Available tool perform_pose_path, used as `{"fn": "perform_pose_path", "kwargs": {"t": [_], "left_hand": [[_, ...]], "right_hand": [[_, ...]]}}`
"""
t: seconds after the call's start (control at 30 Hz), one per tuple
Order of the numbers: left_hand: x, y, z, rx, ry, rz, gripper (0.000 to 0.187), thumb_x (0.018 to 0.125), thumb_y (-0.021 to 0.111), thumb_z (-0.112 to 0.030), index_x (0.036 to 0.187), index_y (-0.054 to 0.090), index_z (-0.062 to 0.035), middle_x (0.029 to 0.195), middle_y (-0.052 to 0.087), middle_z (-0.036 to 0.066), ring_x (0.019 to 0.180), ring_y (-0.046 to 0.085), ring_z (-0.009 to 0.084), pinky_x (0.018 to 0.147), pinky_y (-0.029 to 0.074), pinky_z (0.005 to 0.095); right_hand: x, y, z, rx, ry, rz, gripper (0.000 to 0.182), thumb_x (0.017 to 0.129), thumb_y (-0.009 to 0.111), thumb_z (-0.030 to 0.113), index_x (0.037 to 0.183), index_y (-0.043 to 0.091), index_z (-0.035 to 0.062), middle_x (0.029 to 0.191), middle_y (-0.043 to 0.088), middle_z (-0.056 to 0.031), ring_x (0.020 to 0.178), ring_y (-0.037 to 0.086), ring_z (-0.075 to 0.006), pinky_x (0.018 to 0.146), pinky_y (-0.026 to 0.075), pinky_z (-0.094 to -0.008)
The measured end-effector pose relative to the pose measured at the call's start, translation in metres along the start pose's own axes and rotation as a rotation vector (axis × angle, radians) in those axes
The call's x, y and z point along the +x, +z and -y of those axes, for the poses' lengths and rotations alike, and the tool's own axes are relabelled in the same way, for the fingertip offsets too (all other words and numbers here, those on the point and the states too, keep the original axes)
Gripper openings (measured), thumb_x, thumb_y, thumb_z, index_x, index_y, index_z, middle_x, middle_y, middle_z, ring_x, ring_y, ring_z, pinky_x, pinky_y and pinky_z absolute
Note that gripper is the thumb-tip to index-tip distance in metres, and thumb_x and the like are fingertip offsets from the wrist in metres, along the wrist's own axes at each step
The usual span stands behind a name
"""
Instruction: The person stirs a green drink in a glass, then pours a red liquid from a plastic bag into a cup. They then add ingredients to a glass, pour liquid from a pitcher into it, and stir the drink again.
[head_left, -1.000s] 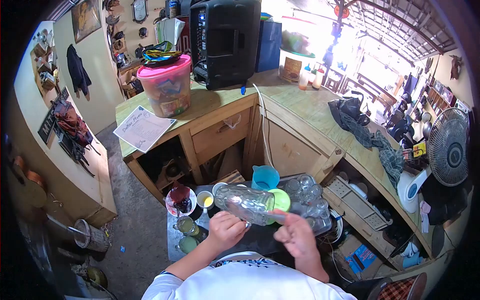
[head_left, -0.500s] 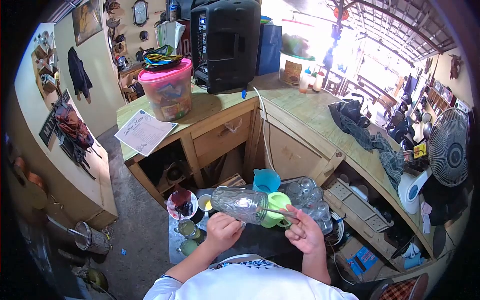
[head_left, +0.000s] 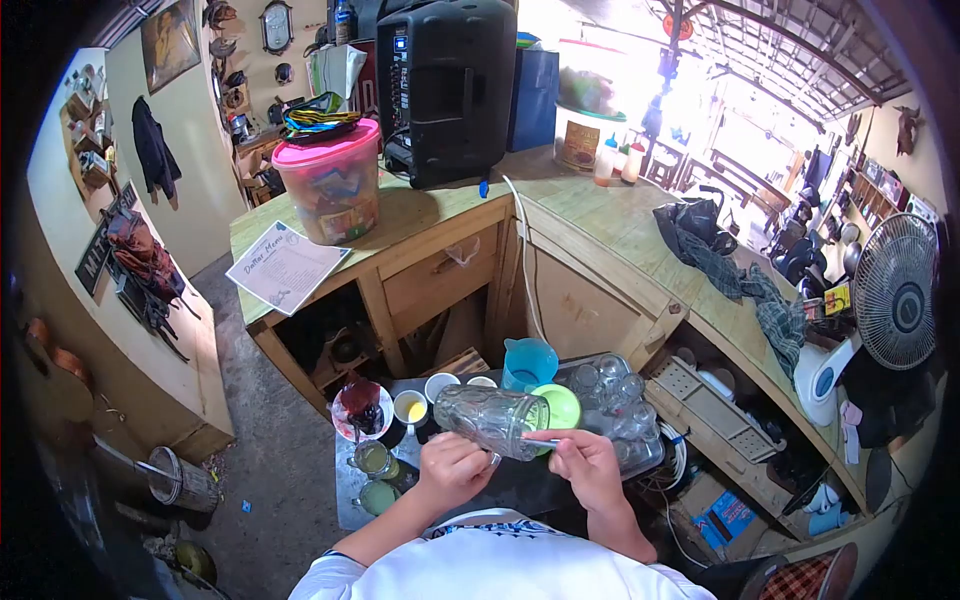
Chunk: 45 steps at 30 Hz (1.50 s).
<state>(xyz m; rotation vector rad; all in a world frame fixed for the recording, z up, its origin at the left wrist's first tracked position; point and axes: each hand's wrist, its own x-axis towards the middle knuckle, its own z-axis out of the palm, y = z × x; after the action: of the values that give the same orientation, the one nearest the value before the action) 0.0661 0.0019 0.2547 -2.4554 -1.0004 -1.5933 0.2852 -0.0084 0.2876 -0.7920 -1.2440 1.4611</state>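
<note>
On the left, our left hand (head_left: 458,470) has its fingers curled closed in a grip at the near side of the glass jar (head_left: 485,415), just below its body. We hold the jar sideways above the low surface (head_left: 349,508), its long axis running across, mouth to the right and dipping slightly, before a green lid (head_left: 562,405). Further right, our right hand (head_left: 590,465) pinches a slim utensil (head_left: 548,443) at the mouth. Against half a second ago, the jar sits slightly lower and further right, our right hand nearer its mouth.
</note>
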Motion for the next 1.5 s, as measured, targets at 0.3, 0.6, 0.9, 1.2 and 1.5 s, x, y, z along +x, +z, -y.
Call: {"fn": "perform_pose_path", "kwargs": {"t": [0.3,0.6,0.9,1.2,1.5], "left_hand": [[-0.002,0.001,0.002,-0.062,-0.025,0.004,0.025,0.058,0.073,-0.001,0.06,0.049,-0.0081,0.054,0.05,0.005,0.049,0.054,0.0227,0.048,0.041,0.0327],[0.0,-0.007,0.001,-0.065,-0.105,0.015,0.027,0.06,0.076,-0.002,0.059,0.05,-0.008,0.053,0.049,0.006,0.048,0.052,0.0238,0.047,0.04,0.0328],[-0.006,-0.006,-0.003,-0.14,-0.259,-0.001,0.034,0.065,0.079,-0.006,0.055,0.047,-0.0078,0.049,0.046,0.006,0.043,0.048,0.0225,0.042,0.035,0.0314],[-0.01,-0.008,-0.007,-0.361,-0.521,0.012,0.043,0.065,0.082,-0.007,0.055,0.04,-0.0068,0.049,0.039,0.0,0.044,0.035,0.0079,0.041,0.026,0.0249],[-0.01,-0.015,-0.006,-0.919,-0.876,0.126,0.051,0.07,0.081,-0.003,0.058,0.032,-0.0127,0.056,0.037,-0.009,0.054,0.032,0.001,0.048,0.027,0.0201]], "right_hand": [[0.011,0.007,0.001,-0.35,-0.388,0.11,0.047,0.094,0.054,0.043,0.093,0.07,-0.0007,0.082,0.069,-0.0099,0.05,0.045,-0.0032,0.045,0.032,-0.0185],[0.011,0.008,0.019,-0.56,-0.484,0.071,0.027,0.097,0.051,0.026,0.089,0.06,0.0013,0.079,0.065,-0.0101,0.071,0.064,-0.0215,0.068,0.05,-0.0322],[0.019,0.011,0.027,-0.85,-0.548,0.116,0.007,0.087,0.057,0.014,0.088,0.057,0.0072,0.085,0.064,-0.0083,0.077,0.058,-0.0287,0.078,0.042,-0.0388],[0.021,0.014,0.053,-1.066,-0.492,0.13,0.005,0.082,0.062,0.01,0.087,0.064,0.0091,0.078,0.062,-0.0041,0.079,0.057,-0.0247,0.078,0.041,-0.0381],[0.032,0.011,0.068,-1.073,-0.538,0.271,0.011,0.081,0.064,0.009,0.091,0.069,0.0107,0.077,0.064,-0.0023,0.075,0.056,-0.0232,0.082,0.04,-0.0367]]}}
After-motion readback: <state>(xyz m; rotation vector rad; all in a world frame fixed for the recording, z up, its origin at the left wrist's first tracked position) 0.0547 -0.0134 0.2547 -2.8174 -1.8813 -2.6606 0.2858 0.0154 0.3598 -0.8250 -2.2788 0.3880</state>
